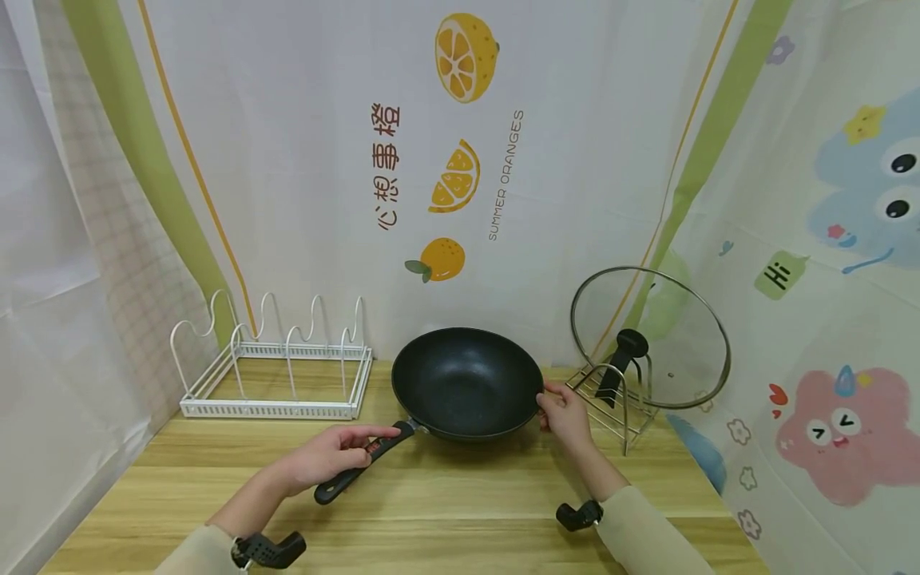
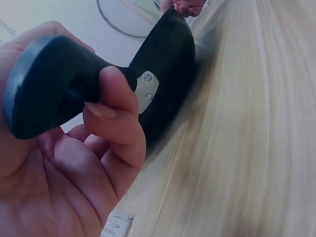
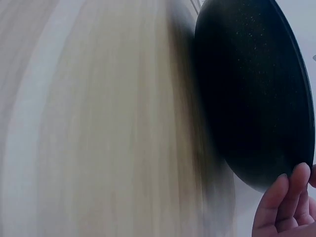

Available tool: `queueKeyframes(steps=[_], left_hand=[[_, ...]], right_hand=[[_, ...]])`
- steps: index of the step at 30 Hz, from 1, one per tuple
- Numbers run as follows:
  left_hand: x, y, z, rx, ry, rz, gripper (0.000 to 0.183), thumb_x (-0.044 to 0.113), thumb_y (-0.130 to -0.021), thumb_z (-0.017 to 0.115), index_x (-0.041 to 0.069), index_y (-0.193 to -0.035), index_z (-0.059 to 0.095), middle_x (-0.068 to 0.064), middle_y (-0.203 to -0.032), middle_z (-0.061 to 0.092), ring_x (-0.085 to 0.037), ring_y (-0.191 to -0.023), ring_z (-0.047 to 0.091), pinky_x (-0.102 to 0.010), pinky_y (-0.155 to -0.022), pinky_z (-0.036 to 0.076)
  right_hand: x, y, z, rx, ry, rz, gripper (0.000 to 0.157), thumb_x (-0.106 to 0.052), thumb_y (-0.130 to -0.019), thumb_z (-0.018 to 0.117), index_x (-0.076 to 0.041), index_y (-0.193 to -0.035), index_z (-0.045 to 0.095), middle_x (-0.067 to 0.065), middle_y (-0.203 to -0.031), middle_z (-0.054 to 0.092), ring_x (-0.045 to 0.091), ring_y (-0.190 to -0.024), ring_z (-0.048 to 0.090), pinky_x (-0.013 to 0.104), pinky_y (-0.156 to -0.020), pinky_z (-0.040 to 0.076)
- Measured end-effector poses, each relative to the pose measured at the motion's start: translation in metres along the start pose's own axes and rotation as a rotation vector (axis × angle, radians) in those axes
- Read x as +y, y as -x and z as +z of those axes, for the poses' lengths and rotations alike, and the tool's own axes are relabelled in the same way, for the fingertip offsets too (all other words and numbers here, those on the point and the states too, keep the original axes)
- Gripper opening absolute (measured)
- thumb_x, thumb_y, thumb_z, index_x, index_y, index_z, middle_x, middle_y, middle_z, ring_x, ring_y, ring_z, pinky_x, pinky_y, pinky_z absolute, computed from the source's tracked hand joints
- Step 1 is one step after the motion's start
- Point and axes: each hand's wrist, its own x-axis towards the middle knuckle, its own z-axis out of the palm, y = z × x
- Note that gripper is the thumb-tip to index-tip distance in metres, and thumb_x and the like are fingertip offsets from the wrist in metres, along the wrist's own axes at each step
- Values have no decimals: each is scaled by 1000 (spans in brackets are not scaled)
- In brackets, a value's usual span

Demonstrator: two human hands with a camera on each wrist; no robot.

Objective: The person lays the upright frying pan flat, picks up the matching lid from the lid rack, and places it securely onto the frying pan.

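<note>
The left grip (image 1: 323, 461) curls round the round black metal wok (image 1: 467, 387) at its handle (image 1: 339, 484); the right grip (image 1: 567, 415) pinches its rim (image 1: 541, 379) (uneven lifting could tip it).

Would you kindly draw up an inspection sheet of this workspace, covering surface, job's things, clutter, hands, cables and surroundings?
Surface: wood-grain tabletop, no spills seen.
Job's things: black wok with a black handle.
Clutter: white pan rack at left; metal wire rack holding a glass lid at right.
Hands: left hand grips the handle; right hand pinches the wok's rim.
Cables: nothing seen.
Surroundings: orange-printed sheet behind; cartoon-printed sheet at right.
</note>
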Motion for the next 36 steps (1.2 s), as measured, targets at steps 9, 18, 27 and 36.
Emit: queueKeyframes(steps=[9,18,27,36], left_hand=[[-2,-1,-7,-8,10,-8,49,12,-97,58,21,-145,57,-8,-91,58,-14,-68,58,-27,-59,51],[-1,1,-13,3,-1,-30,46,14,-99,57,21,-145,58,-20,-103,60,-16,-64,60,-29,-58,52],[-1,3,-20,14,10,-10,44,14,-100,57,14,-145,58,-20,-101,60,-14,-62,57,-27,-57,50],[-4,1,-27,57,8,-57,44,13,-100,55,18,-143,60,-12,-93,57,-13,-57,51,-26,-53,47]], right_hand=[[23,-7,-5,5,20,11,49,-18,-97,69,-2,-141,54,4,-72,68,8,-50,56,26,-54,53],[29,-9,-10,-33,-2,15,55,-23,-95,72,-9,-144,52,-1,-75,67,9,-53,57,27,-56,53],[28,-7,-10,-95,-25,23,59,-21,-95,73,-14,-148,51,-2,-71,61,9,-54,57,25,-56,52],[25,0,-6,-80,-23,20,61,-19,-95,72,-10,-150,48,-1,-76,66,11,-52,56,25,-55,52]])
